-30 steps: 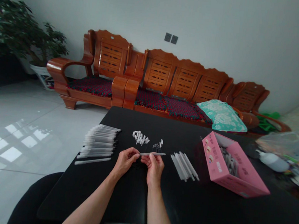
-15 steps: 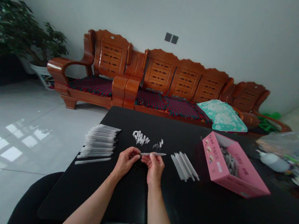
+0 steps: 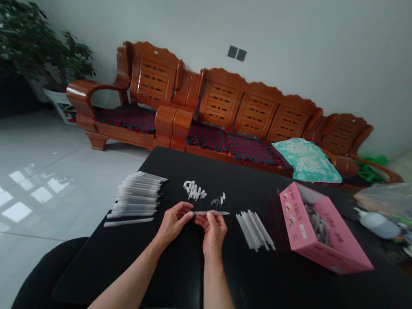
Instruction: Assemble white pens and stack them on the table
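My right hand [image 3: 215,232] grips a slim whitish pen barrel [image 3: 223,213], its pointed end toward the right. At the barrel's left end, the thumb and fingers of my left hand [image 3: 173,223] are pinched together; any small part between them is too small to make out. Just beyond my hands lie several short white caps [image 3: 195,191] and a cluster of tiny dark-and-clear pieces [image 3: 217,202]. Several loose white barrels [image 3: 255,230] lie to the right of my right hand. Left of my left hand is a row of frosted pens [image 3: 136,197] with dark ends.
A pink open box [image 3: 298,226] holding greyish pieces stands on the right of the black table [image 3: 251,285]. Past it are a clear plastic bag [image 3: 393,198] and a white bottle [image 3: 377,223]. A wooden sofa [image 3: 220,97] with a teal cushion [image 3: 307,159] runs behind the table.
Both hands stay almost in place around the barrel. The left fingertips have shifted slightly at its left end, and a dark-greenish spot there no longer shows.
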`<move>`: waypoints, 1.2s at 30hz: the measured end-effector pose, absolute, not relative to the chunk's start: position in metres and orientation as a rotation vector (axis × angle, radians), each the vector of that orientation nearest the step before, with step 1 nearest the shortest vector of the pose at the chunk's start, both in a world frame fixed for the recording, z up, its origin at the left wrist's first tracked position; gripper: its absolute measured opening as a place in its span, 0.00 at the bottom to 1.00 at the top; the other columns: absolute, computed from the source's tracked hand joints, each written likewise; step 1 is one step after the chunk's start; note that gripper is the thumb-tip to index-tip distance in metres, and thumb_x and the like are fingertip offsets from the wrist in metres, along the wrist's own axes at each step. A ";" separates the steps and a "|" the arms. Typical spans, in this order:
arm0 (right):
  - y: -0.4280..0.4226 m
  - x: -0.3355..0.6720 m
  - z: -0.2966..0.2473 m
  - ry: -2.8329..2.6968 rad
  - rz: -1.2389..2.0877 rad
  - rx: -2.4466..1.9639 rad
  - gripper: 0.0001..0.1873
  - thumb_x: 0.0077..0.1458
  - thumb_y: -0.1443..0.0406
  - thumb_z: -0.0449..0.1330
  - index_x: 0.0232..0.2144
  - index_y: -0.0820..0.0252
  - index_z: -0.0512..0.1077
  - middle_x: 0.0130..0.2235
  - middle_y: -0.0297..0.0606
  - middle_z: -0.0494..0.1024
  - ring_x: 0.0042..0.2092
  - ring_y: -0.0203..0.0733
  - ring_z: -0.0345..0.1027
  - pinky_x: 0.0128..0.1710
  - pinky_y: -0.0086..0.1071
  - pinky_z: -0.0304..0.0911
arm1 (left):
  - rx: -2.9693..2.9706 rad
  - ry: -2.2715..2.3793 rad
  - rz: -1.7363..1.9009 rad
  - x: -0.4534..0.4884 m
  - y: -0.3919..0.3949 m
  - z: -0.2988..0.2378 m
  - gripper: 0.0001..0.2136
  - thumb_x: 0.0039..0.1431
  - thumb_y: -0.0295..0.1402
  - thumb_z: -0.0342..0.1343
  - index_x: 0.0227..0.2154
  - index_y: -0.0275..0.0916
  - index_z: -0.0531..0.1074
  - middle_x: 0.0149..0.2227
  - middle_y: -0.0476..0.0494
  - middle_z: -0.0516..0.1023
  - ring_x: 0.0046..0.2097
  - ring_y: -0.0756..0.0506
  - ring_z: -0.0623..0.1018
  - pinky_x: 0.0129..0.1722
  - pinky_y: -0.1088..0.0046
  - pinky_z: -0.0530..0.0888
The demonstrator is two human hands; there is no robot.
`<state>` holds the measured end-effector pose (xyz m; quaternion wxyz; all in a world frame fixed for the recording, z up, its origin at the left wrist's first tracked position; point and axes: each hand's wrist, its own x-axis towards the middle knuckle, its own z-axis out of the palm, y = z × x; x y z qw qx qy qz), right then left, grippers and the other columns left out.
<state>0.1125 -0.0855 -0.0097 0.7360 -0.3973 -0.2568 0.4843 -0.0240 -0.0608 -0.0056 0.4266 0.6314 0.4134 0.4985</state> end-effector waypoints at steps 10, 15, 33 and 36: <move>-0.086 0.113 -0.010 -0.574 1.063 -0.881 0.15 0.49 0.60 0.66 0.35 0.63 0.68 0.26 0.36 0.80 0.26 0.43 0.77 0.26 0.34 0.74 | 1.586 1.016 1.238 -0.024 -0.061 -0.007 0.11 0.57 0.38 0.56 0.39 0.37 0.73 0.31 0.47 0.75 0.31 0.49 0.73 0.31 0.77 0.68; -0.086 0.113 -0.011 -0.582 1.069 -0.879 0.13 0.50 0.61 0.65 0.35 0.62 0.67 0.26 0.35 0.79 0.26 0.43 0.77 0.26 0.33 0.74 | 1.672 1.071 1.220 -0.025 -0.062 -0.004 0.11 0.59 0.39 0.54 0.33 0.36 0.74 0.27 0.48 0.74 0.28 0.50 0.71 0.28 0.77 0.66; -0.086 0.114 -0.011 -0.585 1.075 -0.882 0.12 0.51 0.62 0.65 0.33 0.62 0.68 0.24 0.34 0.79 0.25 0.41 0.76 0.24 0.32 0.73 | 1.895 1.213 1.203 -0.025 -0.067 -0.003 0.13 0.62 0.38 0.49 0.27 0.37 0.73 0.25 0.49 0.72 0.28 0.50 0.70 0.29 0.76 0.63; -0.086 0.114 -0.011 -0.591 1.078 -0.880 0.12 0.51 0.62 0.65 0.33 0.63 0.68 0.24 0.34 0.78 0.24 0.41 0.76 0.25 0.33 0.74 | 1.898 1.201 1.185 -0.025 -0.065 -0.007 0.13 0.62 0.39 0.50 0.26 0.37 0.72 0.24 0.49 0.71 0.27 0.50 0.69 0.28 0.76 0.63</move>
